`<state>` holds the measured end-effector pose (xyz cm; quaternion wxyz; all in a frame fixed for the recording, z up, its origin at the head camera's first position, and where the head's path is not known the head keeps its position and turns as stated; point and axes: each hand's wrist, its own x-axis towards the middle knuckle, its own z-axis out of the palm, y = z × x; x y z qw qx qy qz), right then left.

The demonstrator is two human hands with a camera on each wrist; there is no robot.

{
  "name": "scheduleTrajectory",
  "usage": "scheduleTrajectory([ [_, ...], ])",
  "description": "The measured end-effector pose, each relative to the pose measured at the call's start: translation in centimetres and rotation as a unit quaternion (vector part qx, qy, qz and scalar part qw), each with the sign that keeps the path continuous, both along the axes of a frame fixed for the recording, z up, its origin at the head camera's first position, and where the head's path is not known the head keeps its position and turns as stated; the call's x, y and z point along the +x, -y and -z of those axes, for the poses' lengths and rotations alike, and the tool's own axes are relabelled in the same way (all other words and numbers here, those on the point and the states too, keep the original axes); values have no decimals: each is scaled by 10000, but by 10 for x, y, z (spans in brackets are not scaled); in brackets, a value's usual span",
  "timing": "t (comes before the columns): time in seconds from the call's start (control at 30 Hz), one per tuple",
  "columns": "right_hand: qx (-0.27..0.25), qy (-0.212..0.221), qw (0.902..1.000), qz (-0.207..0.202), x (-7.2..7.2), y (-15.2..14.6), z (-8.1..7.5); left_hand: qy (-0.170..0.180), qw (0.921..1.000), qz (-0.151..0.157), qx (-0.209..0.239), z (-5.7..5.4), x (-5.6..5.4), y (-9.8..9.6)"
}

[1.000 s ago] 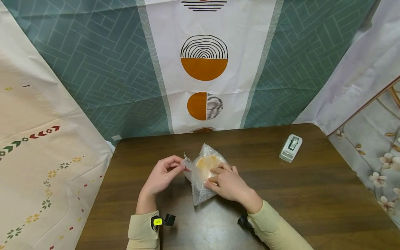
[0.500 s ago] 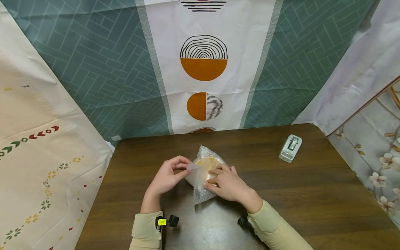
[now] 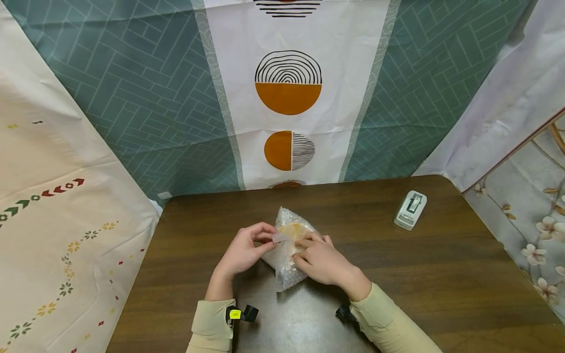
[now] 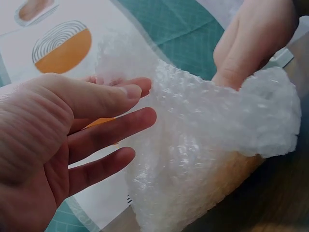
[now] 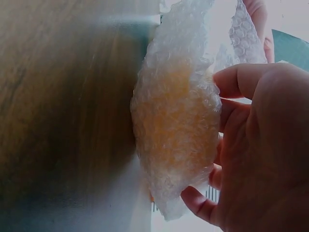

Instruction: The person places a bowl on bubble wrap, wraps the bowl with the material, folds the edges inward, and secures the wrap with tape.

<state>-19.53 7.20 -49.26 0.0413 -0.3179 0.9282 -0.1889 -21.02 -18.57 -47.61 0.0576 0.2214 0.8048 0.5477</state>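
A sheet of bubble wrap [image 3: 289,277] lies partly folded round a round yellow-orange thing [image 3: 295,229] on the table. Its kind is blurred by the plastic. My left hand [image 3: 248,247] pinches the loose flap's edge [image 3: 280,237] between thumb and index finger, at the bundle's left side; its other fingers extend loosely in the left wrist view. From the right, my right hand [image 3: 321,260] grips the bundle with spread, bent fingers. The right wrist view shows its thumb and fingertips against the bubble wrap [image 5: 178,111], with the yellow-orange thing showing through.
A light grey tape dispenser-like device [image 3: 410,210] stands at the back right of the dark wooden table [image 3: 375,289]. A patterned green and white cloth [image 3: 185,122] hangs behind the far edge. Pale fabric [image 3: 66,235] hangs on the left.
My left hand has moved right, drawing the flap further over the round thing, so less of it shows plainly. The right hand stays almost in place on the bundle.
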Motion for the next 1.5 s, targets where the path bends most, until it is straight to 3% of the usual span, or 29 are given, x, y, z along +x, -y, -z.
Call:
scheduleTrajectory([
  [0.23,17,-34,9999,-134,-1,0,-1,-93,9997,-194,-112,5,-3,-5],
  [0.43,38,59,9996,-267,-2,-2,-1,-153,9979,-404,-493,10,-3,-10],
  [0.7,-110,143,9989,-426,-5,-8,-5,-527,9905,-516,-1158,17,-5,-18],
  [0.97,-143,-123,9973,-711,-7,-9,-9,-677,9845,-578,-1511,19,-5,-21],
  [1.07,-227,-83,9967,-778,-9,-11,-9,-869,9831,-430,-1552,19,-4,-21],
  [1.23,-279,-2,9955,-902,-12,-15,-8,-1277,9793,160,-1561,19,-3,-22],
  [1.33,-278,18,9948,-982,-14,-17,-9,-1530,9722,389,-1732,19,-3,-22],
  [1.5,-247,61,9938,-1085,-16,-20,-9,-1743,9579,476,-2233,19,-2,-25],
])
